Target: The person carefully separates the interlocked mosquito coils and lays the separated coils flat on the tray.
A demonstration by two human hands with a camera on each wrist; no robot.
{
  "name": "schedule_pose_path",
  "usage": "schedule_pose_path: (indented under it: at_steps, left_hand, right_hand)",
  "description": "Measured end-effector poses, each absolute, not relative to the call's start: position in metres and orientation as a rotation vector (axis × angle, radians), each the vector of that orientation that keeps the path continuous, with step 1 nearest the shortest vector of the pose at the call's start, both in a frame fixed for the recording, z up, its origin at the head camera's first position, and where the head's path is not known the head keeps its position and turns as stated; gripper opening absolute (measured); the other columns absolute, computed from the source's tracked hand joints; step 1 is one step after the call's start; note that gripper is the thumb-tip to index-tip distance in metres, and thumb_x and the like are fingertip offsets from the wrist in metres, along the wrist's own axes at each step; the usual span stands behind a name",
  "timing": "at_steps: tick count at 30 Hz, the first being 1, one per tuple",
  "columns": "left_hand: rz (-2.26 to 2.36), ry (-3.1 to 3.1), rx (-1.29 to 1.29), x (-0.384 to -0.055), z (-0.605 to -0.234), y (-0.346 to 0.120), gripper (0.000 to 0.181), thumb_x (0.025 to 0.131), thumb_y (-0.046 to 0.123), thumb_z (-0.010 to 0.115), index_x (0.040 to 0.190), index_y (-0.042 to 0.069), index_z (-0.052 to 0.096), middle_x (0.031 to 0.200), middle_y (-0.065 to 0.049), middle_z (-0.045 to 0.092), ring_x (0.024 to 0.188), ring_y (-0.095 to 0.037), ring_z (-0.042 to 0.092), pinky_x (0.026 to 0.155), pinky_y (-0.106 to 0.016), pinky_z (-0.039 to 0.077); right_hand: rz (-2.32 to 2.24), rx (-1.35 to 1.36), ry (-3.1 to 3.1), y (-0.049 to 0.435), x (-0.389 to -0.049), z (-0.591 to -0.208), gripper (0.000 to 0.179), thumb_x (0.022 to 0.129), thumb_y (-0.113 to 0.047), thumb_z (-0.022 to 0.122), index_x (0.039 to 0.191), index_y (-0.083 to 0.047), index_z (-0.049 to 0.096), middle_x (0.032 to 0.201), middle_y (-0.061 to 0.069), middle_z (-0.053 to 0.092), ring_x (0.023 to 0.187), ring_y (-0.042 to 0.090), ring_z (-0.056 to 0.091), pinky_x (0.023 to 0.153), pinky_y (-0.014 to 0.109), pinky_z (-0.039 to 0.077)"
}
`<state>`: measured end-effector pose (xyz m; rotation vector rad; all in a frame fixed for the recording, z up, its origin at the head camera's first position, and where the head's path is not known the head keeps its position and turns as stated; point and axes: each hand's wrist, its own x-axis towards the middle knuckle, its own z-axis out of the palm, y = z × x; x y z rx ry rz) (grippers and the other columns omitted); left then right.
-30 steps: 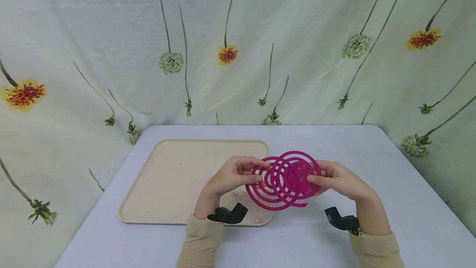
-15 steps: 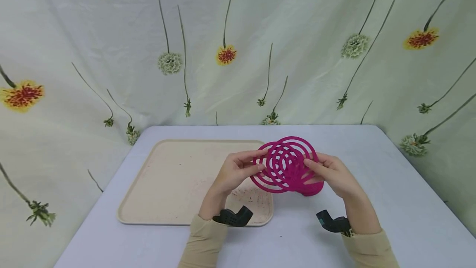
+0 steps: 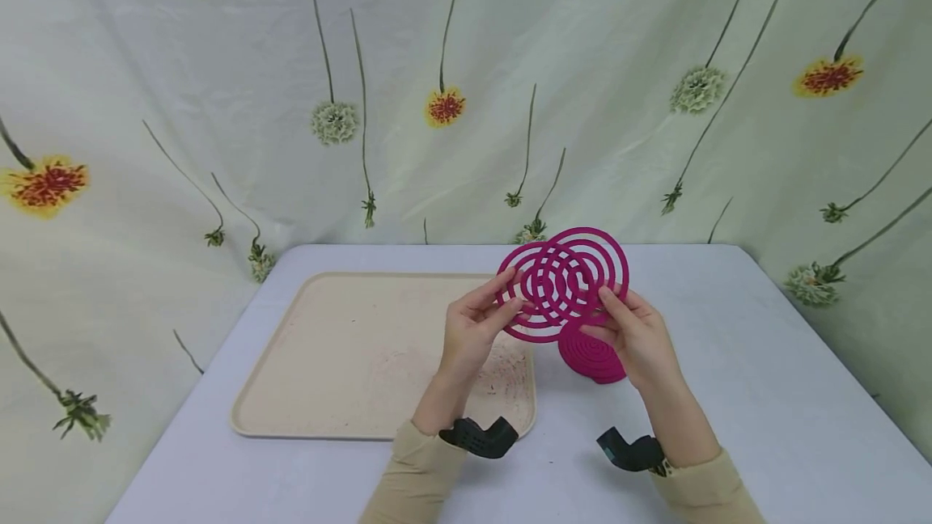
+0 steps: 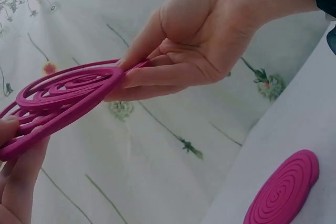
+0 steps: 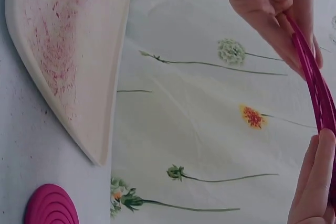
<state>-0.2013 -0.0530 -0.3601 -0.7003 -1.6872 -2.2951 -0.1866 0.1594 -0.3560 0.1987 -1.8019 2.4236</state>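
Two magenta mosquito coils point(image 3: 582, 230), open spirals partly overlapping each other, are held up above the table. My left hand point(image 3: 466, 338) pinches their left edge between thumb and fingers. On the right edge, the thumb and fingers of my right hand point(image 3: 642, 342) pinch the spiral. Seen edge-on in the right wrist view, the coils point(image 5: 315, 85) look slightly bent. The left wrist view shows the coils point(image 4: 58, 124) lying closely layered between both hands. A compact magenta coil disc point(image 3: 593, 358) lies on the table below, partly covered by my right hand.
A cream tray point(image 3: 349, 362) lies on the left of the white table point(image 3: 728, 362), with reddish crumbs near its right end. Behind the table hangs a flower-patterned cloth point(image 3: 466, 168). Black wrist cameras point(image 3: 480, 437) sit on both wrists.
Both hands have moved up and away from me with the overlapping coils. The compact disc, mostly hidden behind the coils before, now shows separately below them on the table.
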Motion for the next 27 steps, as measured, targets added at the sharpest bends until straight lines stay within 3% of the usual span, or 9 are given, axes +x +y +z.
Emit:
schedule_pose_path:
  at_steps: [5, 10, 14, 19, 24, 27]
  left_hand:
    - [-2.280, -1.817, -0.701, -0.203, -0.361, -0.063, 0.037, 0.088, 0.002, 0.063, 0.125, -0.003, 0.057, 0.122, -0.018, 0.060, 0.093, -0.021, 0.067, 0.081, -0.036, 0.053]
    - [-2.226, -2.056, -0.887, -0.205, -0.357, -0.086, 0.037, 0.085, -0.005, 0.064, 0.121, -0.008, 0.058, 0.117, -0.023, 0.059, 0.082, -0.019, 0.069, 0.074, -0.037, 0.056]
    - [-2.183, -2.206, -1.086, -0.206, -0.355, -0.095, 0.037, 0.084, -0.007, 0.064, 0.120, -0.012, 0.056, 0.116, -0.023, 0.060, 0.081, -0.021, 0.069, 0.074, -0.038, 0.056]
    - [-2.141, -2.262, -1.235, -0.206, -0.356, -0.093, 0.037, 0.083, -0.009, 0.063, 0.119, -0.013, 0.056, 0.113, -0.026, 0.061, 0.083, -0.028, 0.069, 0.075, -0.039, 0.056]
    - [-2.153, -2.194, -1.154, -0.205, -0.356, -0.085, 0.037, 0.083, -0.010, 0.063, 0.119, -0.012, 0.057, 0.116, -0.025, 0.060, 0.082, -0.030, 0.068, 0.073, -0.038, 0.056]
    - [-2.170, -2.141, -1.070, -0.204, -0.357, -0.080, 0.039, 0.083, -0.009, 0.063, 0.121, -0.011, 0.056, 0.117, -0.025, 0.060, 0.083, -0.027, 0.069, 0.074, -0.038, 0.056]
  right_hand:
    - [2.443, 0.206, -1.833, 0.158, -0.187, -0.356, 0.011, 0.096, -0.020, 0.055, 0.103, -0.015, 0.061, 0.095, -0.003, 0.067, 0.084, 0.012, 0.068, 0.072, 0.028, 0.055]
    - [2.208, 0.392, -2.254, 0.178, -0.188, -0.354, 0.030, 0.096, -0.018, 0.054, 0.118, 0.002, 0.051, 0.095, 0.002, 0.064, 0.083, 0.014, 0.065, 0.074, 0.030, 0.056]
    - [2.027, 0.551, -2.507, 0.193, -0.189, -0.352, 0.040, 0.097, -0.019, 0.052, 0.123, 0.010, 0.046, 0.095, 0.009, 0.063, 0.079, 0.019, 0.066, 0.074, 0.031, 0.056]
    - [1.946, 0.693, -2.584, 0.203, -0.190, -0.352, 0.034, 0.098, -0.017, 0.048, 0.114, 0.013, 0.052, 0.085, 0.008, 0.067, 0.071, 0.022, 0.067, 0.069, 0.032, 0.057]
    - [1.948, 0.685, -2.453, 0.202, -0.190, -0.353, 0.032, 0.099, -0.014, 0.046, 0.112, 0.015, 0.054, 0.081, 0.001, 0.066, 0.069, 0.017, 0.065, 0.066, 0.028, 0.056]
    - [1.965, 0.594, -2.358, 0.197, -0.190, -0.354, 0.031, 0.099, -0.018, 0.047, 0.112, 0.009, 0.057, 0.084, -0.002, 0.065, 0.073, 0.013, 0.063, 0.068, 0.025, 0.055]
